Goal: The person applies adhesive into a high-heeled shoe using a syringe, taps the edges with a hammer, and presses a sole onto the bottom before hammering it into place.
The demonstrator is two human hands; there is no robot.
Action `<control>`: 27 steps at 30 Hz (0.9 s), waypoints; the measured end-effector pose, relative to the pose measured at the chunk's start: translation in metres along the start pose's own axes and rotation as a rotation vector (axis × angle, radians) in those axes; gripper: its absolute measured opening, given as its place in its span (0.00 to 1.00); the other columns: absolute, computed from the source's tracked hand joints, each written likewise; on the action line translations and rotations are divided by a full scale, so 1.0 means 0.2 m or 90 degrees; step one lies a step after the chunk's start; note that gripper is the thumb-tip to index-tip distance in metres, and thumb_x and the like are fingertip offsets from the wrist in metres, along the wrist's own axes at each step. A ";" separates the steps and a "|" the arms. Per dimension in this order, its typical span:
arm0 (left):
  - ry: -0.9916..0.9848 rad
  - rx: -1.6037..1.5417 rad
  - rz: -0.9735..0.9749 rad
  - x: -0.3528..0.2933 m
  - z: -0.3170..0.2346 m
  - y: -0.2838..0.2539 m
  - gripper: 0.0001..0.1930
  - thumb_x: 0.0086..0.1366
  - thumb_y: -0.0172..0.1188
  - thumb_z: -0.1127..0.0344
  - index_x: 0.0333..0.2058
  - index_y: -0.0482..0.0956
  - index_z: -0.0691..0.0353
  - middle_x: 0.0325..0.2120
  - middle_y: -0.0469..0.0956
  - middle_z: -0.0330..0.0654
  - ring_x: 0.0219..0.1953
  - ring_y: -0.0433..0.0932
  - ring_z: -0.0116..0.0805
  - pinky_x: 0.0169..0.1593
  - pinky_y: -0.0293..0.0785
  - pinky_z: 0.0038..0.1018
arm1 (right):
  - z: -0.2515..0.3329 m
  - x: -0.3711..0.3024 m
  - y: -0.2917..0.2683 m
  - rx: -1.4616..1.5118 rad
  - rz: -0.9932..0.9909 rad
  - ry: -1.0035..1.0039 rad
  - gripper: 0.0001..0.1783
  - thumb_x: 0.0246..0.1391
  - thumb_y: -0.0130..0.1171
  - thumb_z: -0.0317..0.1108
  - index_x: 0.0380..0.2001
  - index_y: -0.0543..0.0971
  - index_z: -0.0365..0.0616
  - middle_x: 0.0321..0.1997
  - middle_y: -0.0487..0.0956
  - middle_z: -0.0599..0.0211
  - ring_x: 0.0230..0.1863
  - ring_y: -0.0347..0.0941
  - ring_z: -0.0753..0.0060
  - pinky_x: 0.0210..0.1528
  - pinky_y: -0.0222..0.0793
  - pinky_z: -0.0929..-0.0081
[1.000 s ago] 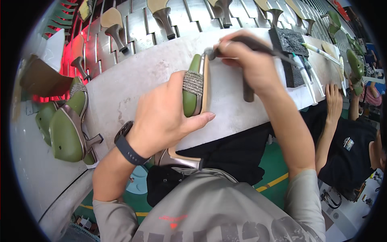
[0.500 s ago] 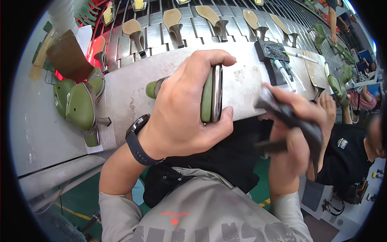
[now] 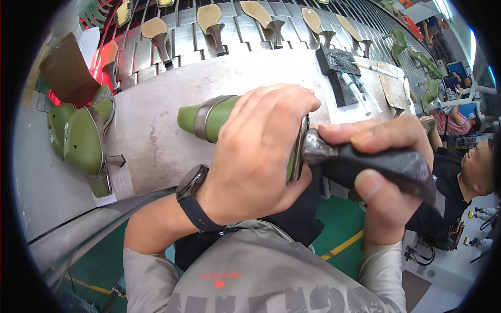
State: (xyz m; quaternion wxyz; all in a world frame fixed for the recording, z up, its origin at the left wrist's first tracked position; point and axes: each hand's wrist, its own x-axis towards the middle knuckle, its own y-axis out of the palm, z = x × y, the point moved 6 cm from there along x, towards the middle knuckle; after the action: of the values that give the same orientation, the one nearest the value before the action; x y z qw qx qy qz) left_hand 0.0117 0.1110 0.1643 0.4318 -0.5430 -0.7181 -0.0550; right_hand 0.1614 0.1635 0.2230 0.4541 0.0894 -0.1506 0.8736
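My left hand [image 3: 261, 138], with a dark watch on its wrist, is closed around a green shoe [image 3: 216, 116] above the near edge of the table. The shoe's toe points left and carries a bronze band; my fingers hide its middle. To the right, my right hand [image 3: 391, 172] grips a dark hammer [image 3: 376, 164]. The hammer's worn metal face [image 3: 317, 147] meets the dark rim at the right end of the shoe, beside my left fingertips. Part of the hammer is covered by my right fingers.
Green heeled shoes [image 3: 86, 138] lie on the left. A row of tan soles with heels [image 3: 211, 23] rests on the metal slatted conveyor [image 3: 235, 39] at the back. A black block [image 3: 336, 62] with pens [image 3: 355, 93] sits back right. A co-worker [image 3: 464, 182] is close on the right.
My right hand has brought the hammer left, from apart to the shoe's rim. My left hand has turned, and more of the shoe's toe shows. The whole view has shifted slightly.
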 end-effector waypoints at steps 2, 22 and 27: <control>0.020 0.001 -0.010 -0.01 -0.01 -0.01 0.37 0.42 0.64 0.82 0.57 0.70 0.69 0.53 0.77 0.58 0.55 0.78 0.59 0.60 0.74 0.45 | 0.00 0.05 0.00 -0.021 0.026 -0.019 0.23 0.50 0.70 0.39 0.39 0.72 0.34 0.43 0.84 0.34 0.47 0.84 0.49 0.57 0.80 0.57; 0.030 0.426 -0.109 -0.70 0.23 0.08 0.30 0.74 0.56 0.45 0.66 0.66 0.57 0.65 0.72 0.54 0.68 0.70 0.54 0.74 0.48 0.61 | -0.58 -0.53 0.25 0.159 0.032 0.273 0.15 0.56 0.60 0.21 0.47 0.76 0.30 0.54 0.83 0.40 0.59 0.80 0.55 0.65 0.73 0.60; 0.044 0.475 -0.053 -0.73 0.26 0.11 0.43 0.66 0.65 0.38 0.67 0.60 0.62 0.66 0.68 0.60 0.68 0.70 0.61 0.74 0.49 0.61 | -0.60 -0.54 0.24 0.106 0.076 0.144 0.14 0.60 0.60 0.16 0.49 0.75 0.31 0.58 0.81 0.43 0.63 0.78 0.56 0.66 0.73 0.63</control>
State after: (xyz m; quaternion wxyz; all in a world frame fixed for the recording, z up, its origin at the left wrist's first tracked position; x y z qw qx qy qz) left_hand 0.0067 0.0408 0.0241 0.6211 -0.3164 -0.6954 0.1746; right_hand 0.1823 0.0966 0.0696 0.4067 0.0184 -0.0304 0.9129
